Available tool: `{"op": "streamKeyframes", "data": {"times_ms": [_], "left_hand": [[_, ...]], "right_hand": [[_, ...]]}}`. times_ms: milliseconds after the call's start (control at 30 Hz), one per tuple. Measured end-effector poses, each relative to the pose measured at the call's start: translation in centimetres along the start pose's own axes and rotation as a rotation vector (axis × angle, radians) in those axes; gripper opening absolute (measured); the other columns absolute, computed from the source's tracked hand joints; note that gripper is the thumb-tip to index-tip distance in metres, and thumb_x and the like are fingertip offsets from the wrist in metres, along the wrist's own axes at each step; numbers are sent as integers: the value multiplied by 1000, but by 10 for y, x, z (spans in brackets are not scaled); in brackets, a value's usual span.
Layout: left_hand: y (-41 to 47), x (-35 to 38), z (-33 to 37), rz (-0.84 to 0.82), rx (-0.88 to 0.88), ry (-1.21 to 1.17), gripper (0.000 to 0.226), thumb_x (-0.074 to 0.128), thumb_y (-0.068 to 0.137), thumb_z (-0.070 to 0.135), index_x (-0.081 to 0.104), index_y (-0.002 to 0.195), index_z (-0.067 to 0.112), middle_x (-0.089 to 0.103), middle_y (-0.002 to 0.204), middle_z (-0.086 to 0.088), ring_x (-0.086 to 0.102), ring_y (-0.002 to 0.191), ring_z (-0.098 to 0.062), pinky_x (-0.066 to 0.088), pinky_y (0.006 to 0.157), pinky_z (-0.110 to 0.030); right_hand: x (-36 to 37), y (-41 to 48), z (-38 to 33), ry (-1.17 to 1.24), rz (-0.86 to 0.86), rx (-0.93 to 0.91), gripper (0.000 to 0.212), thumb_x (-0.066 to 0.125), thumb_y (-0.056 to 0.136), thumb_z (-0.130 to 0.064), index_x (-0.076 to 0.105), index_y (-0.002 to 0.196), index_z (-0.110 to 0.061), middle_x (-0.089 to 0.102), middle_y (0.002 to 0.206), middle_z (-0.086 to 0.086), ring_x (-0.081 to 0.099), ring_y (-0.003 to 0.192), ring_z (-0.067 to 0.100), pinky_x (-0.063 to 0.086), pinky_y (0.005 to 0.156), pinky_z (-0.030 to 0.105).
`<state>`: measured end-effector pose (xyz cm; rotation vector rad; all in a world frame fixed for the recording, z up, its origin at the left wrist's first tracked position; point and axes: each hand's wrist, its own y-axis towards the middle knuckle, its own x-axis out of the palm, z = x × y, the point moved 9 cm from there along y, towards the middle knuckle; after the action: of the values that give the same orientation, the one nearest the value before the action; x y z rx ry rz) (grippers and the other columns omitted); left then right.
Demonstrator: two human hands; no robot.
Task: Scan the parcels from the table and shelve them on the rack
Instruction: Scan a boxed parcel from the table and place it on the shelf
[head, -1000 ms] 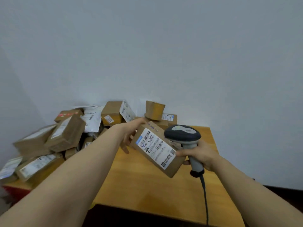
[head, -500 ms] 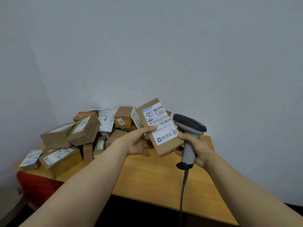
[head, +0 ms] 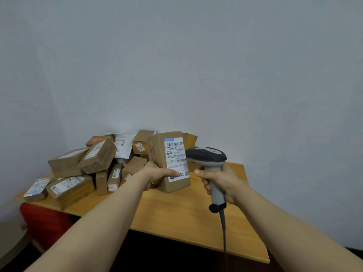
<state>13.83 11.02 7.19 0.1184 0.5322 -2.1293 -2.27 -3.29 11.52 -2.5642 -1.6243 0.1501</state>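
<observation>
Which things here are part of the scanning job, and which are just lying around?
Job: parcel in left hand; scanner in right hand; piled parcels on the table.
Lying about: red object below the table; pale rounded object, lower left.

Heaped parcels fill the far left of the tabletop, close to the wall. Bare wood runs along the near edge and the right. A narrow gap separates the held parcel from the scanner, whose cable hangs at near right.
</observation>
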Motion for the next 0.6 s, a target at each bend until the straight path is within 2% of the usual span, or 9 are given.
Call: {"op": "streamKeyframes", "data": {"times_ms": [133,367,600], "left_hand": [[-9,-4,-6,53,-20,-22,63,89,61,20,54,113,16,62,95,2,58,79,-14,48,46,-29],[-14,-12,-13,135,-33,-73,46,89,62,13,50,84,23,58,83,3,56,72,-16,47,47,-29],[-17,-16,-17,153,-48,-69,49,89,61,12,47,85,23,56,84,4,54,72,-15,47,48,-30]], "right_hand": [[6,-6,-3,33,-43,46,17,75,77,-6,59,72,-9,51,53,5,43,43,15,41,48,24],[6,-15,-6,5,-75,79,18,75,78,-7,59,71,-9,51,53,5,44,43,15,42,47,23],[5,-19,-7,-9,-84,81,19,74,79,-7,58,70,-9,49,53,5,42,43,14,40,48,24]]}}
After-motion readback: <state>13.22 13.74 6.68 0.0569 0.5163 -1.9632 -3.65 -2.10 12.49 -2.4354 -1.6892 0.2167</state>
